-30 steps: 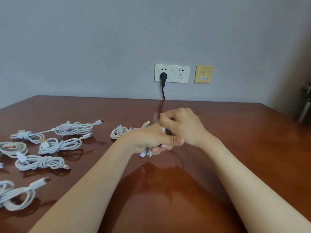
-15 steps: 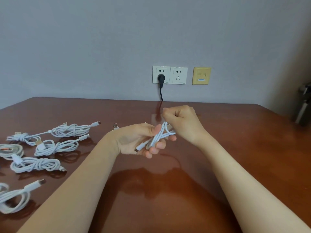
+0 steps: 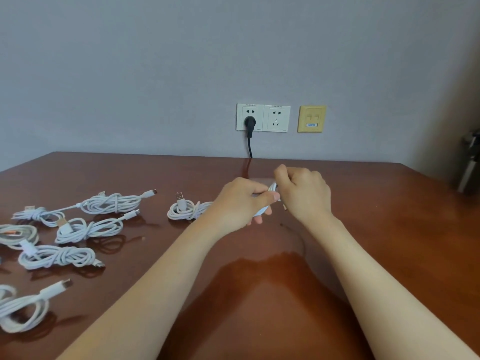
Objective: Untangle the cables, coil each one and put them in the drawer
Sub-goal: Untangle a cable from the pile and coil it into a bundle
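Both hands meet at frame centre above the table (image 3: 376, 229) — left hand (image 3: 240, 203) grips a white cable (image 3: 262, 211), fingers curled round it; right hand (image 3: 304, 193) pinches its upper strand. Coiled cables (image 3: 85, 229) lie left — none touching the hands.

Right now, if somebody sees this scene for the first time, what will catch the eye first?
First, at the middle of the table, the left hand and the right hand both grip one white cable. Next, several coiled cables lie on the table's left side. Behind, a black plug sits in a wall socket.
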Demonstrator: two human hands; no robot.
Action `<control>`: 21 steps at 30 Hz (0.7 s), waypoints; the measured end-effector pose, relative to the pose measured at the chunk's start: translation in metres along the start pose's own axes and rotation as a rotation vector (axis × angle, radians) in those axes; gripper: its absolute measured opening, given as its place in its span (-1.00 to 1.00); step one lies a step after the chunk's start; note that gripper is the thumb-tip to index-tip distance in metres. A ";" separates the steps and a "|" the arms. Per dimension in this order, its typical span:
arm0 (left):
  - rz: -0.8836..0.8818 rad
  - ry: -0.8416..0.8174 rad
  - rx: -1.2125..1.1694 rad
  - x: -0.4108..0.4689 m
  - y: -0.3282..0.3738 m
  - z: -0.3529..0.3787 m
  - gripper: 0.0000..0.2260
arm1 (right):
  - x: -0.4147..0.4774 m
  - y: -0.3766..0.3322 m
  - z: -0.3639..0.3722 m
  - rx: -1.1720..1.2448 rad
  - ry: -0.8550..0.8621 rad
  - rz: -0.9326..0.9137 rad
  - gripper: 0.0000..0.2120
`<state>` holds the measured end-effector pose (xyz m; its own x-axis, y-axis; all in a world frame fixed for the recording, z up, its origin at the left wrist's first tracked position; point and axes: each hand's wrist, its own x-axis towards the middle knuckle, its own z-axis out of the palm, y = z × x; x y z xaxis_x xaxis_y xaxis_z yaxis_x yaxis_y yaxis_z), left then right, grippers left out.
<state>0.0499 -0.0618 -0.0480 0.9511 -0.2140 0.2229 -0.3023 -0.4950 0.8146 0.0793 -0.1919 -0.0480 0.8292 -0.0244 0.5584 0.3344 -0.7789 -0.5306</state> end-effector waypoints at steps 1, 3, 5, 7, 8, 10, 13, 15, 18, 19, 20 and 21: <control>-0.009 -0.010 -0.011 0.001 -0.001 0.000 -0.79 | 0.000 0.000 -0.001 -0.027 -0.004 -0.019 -0.55; -0.038 -0.039 -0.039 0.001 -0.004 -0.001 -0.79 | 0.001 0.000 -0.005 -0.130 0.010 -0.049 -0.54; -0.077 -0.064 -0.076 0.001 -0.007 -0.004 -0.79 | 0.005 0.005 -0.011 -0.180 0.055 -0.040 -0.53; -0.118 -0.087 -0.111 0.000 -0.009 -0.008 -0.80 | 0.010 0.013 -0.019 -0.085 0.029 -0.006 -0.52; -0.133 -0.099 -0.127 -0.001 -0.010 -0.010 -0.80 | 0.012 0.016 -0.023 0.037 -0.041 0.000 -0.54; -0.155 -0.130 -0.157 -0.002 -0.012 -0.016 -0.82 | 0.013 0.018 -0.028 0.335 -0.254 0.006 -0.63; -0.175 -0.215 -0.218 -0.002 -0.017 -0.022 -0.82 | 0.014 0.021 -0.031 0.507 -0.437 -0.023 -0.71; -0.172 -0.289 -0.257 -0.004 -0.016 -0.023 -0.82 | 0.014 0.023 -0.027 0.546 -0.432 -0.004 -0.71; -0.130 -0.363 -0.321 -0.007 -0.009 -0.021 -0.82 | 0.011 0.020 -0.017 0.671 -0.402 0.069 -0.74; -0.109 -0.367 -0.342 -0.008 -0.007 -0.020 -0.82 | 0.009 0.016 -0.014 0.760 -0.411 0.107 -0.75; -0.088 -0.359 -0.367 -0.008 -0.004 -0.018 -0.83 | 0.007 0.013 -0.011 0.848 -0.425 0.153 -0.76; -0.065 -0.339 -0.393 -0.008 -0.002 -0.017 -0.83 | 0.004 0.010 -0.007 0.906 -0.443 0.201 -0.77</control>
<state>0.0439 -0.0445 -0.0424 0.8731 -0.4866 0.0320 -0.1343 -0.1768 0.9750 0.0828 -0.2042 -0.0460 0.9366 0.2745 0.2179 0.2309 -0.0157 -0.9728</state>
